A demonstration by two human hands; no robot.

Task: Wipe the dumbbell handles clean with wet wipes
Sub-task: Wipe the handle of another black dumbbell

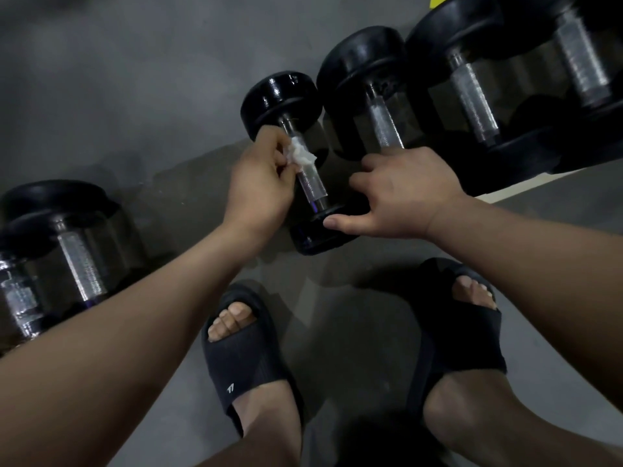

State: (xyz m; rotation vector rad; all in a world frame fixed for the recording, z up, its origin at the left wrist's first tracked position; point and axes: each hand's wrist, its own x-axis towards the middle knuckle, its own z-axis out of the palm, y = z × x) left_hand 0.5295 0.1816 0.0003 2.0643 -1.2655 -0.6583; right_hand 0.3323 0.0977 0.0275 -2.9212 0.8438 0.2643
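Your left hand [259,183] pinches a crumpled white wet wipe [301,155] between thumb and fingers and presses it against the metal handle [312,183] of the small dumbbell [279,99]. The wipe sits on the upper part of the handle, close to the far black head; the lower stretch of knurled metal shows bare below it.

That dumbbell lies on the grey floor [135,79] straight ahead of you, tilted so its far head points up and left and its near head [313,234] lies closest to your feet.

Your right hand [404,197] rests on the near head with the fingers spread and only loosely bent. The thumb lies along the head's rim, and the hand holds nothing else.

Just to the right, a second dumbbell [381,119] lies beside the one you are wiping, with two larger dumbbells [472,99] further right in the same row. Two more dumbbells [81,264] lie well apart on the left, partly behind your left forearm.

Your feet, in black slide sandals [242,358], stand on the floor just below the near head.
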